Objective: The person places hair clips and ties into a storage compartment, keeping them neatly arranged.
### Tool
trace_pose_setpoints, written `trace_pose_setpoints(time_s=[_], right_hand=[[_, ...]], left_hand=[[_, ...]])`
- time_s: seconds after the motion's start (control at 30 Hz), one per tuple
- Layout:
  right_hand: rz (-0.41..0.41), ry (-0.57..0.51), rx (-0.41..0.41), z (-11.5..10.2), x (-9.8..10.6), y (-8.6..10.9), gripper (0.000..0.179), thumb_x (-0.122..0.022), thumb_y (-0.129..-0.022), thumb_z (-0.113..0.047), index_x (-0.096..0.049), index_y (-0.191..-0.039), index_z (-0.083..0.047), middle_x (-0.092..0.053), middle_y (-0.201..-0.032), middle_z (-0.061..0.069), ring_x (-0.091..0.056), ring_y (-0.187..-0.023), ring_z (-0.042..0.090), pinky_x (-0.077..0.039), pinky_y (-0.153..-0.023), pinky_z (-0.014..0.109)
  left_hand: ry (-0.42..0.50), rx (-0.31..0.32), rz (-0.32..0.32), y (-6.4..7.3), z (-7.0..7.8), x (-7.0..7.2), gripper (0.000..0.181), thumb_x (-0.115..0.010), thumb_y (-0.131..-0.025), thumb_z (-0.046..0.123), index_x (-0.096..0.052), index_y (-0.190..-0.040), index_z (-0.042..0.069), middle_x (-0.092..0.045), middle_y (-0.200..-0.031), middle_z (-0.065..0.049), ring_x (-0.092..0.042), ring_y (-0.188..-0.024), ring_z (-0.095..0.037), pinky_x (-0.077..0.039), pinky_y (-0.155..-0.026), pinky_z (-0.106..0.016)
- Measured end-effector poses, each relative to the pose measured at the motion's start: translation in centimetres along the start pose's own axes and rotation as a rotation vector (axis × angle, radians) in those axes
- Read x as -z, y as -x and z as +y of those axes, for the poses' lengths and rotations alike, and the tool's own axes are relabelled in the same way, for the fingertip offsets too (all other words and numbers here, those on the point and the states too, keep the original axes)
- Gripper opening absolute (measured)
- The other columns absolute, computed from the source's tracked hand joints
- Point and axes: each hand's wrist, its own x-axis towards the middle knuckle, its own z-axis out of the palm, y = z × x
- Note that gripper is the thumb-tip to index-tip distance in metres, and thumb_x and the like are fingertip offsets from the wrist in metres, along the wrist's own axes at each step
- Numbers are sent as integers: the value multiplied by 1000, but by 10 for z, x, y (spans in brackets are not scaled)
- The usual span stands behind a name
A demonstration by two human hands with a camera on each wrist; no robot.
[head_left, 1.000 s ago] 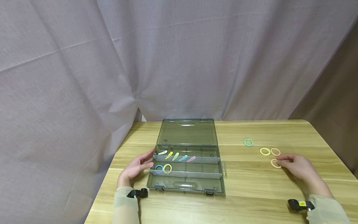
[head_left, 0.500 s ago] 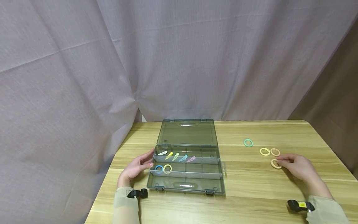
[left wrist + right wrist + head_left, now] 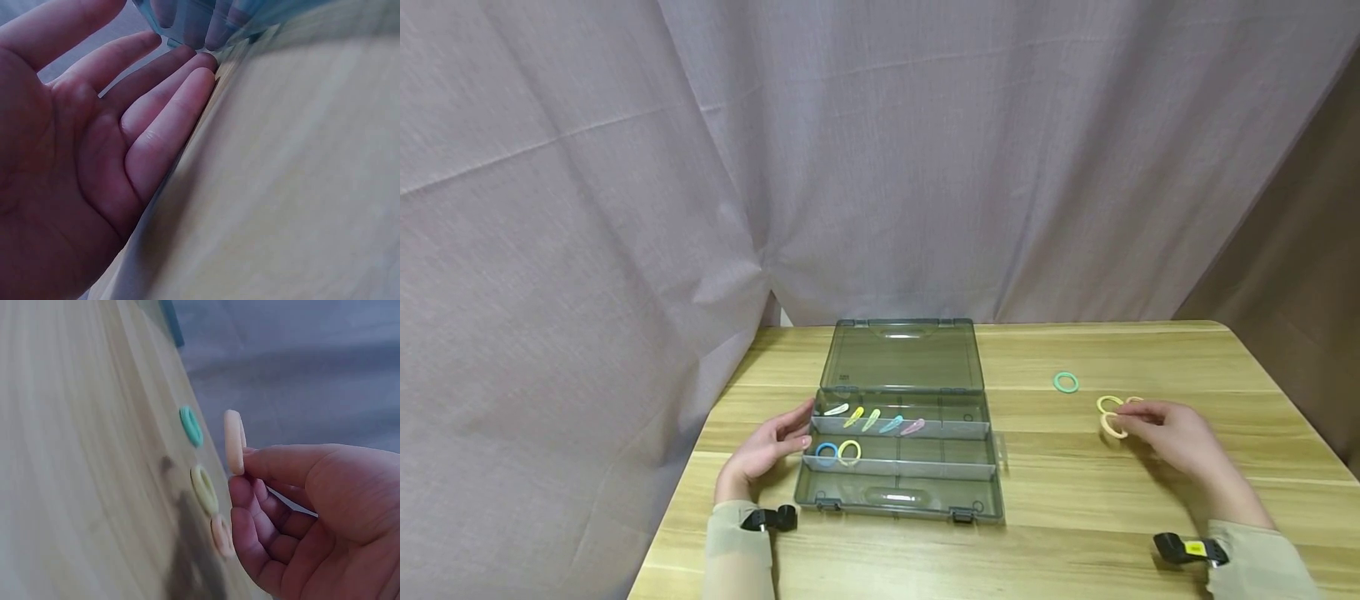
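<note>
My right hand [image 3: 1180, 442] pinches a peach hair tie [image 3: 233, 444] between thumb and fingers, raised over the table. Below it lie a yellow hair tie [image 3: 204, 490] and another peach hair tie [image 3: 221, 535]; a green hair tie [image 3: 1066, 382] rests farther back. At the left wall of a dark see-through box [image 3: 940, 451], my left hand [image 3: 763, 452] touches the side with loosely extended fingers. The middle compartment holds a blue hair tie [image 3: 826, 461] and a yellow one [image 3: 849, 442]. Several snap hair clips, including a teal clip [image 3: 892, 425], lie along the back compartment.
The box lid [image 3: 902, 362] lies folded back behind the box. Wood-grain table [image 3: 1067, 550] surrounds everything, and a grey curtain [image 3: 880, 167] hangs along its far edge. The front compartment [image 3: 925, 493] faces the person.
My right hand has lifted the near peach hair tie from the table and moved it left, beside the yellow one. The left hand and the box have stayed in place.
</note>
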Motion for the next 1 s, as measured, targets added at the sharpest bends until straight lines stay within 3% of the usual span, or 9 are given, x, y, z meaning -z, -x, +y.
trace_pose_setpoints(time_s=[0.07, 0.17, 0.47, 0.8, 1.0], right_hand=[[7, -21, 22, -8, -3, -2, 36, -73, -104, -35, -79, -120, -3, -75, -122, 23, -60, -95, -2, -47, -72, 18], [8, -44, 56, -19, -9, -5, 33, -73, -104, -31, -79, -120, -3, -77, -118, 19, -58, -91, -10, -48, -73, 15], [-50, -130, 132, -62, -38, -19, 27, -75, -103, -23, -80, -119, -2, -80, -110, 12, -67, -92, 2, -55, -75, 19], [-80, -201, 248, -114, -74, -30, 17, -80, -98, -14, -82, -112, -4, -80, -105, 8, -70, -87, 11, -58, -75, 24], [-71, -177, 285, -146, -96, -33, 13, -80, -96, -12, -83, -107, -6, -79, -95, 0, -68, -80, 8, -57, -70, 24]], left_hand=[[-11, 4, -1, 0, 1, 0, 71, -60, -105, -3, -23, -165, -8, -20, -172, -27, -32, -153, -50, -34, -118, -18], [-23, 14, -2, 0, 4, 0, 72, -61, -105, -1, -22, -165, -8, -19, -172, -27, -32, -153, -49, -35, -120, -21], [-28, 32, -11, 0, 9, 0, 75, -64, -105, 3, -21, -165, -9, -18, -172, -28, -33, -152, -49, -33, -124, -40], [-11, 39, -16, -2, 14, 0, 76, -65, -105, 4, -21, -165, -10, -17, -172, -29, -34, -152, -50, -36, -122, -42], [-25, 42, -14, -1, 13, 0, 75, -65, -105, 4, -22, -165, -10, -18, -172, -30, -35, -151, -50, -38, -121, -39]])
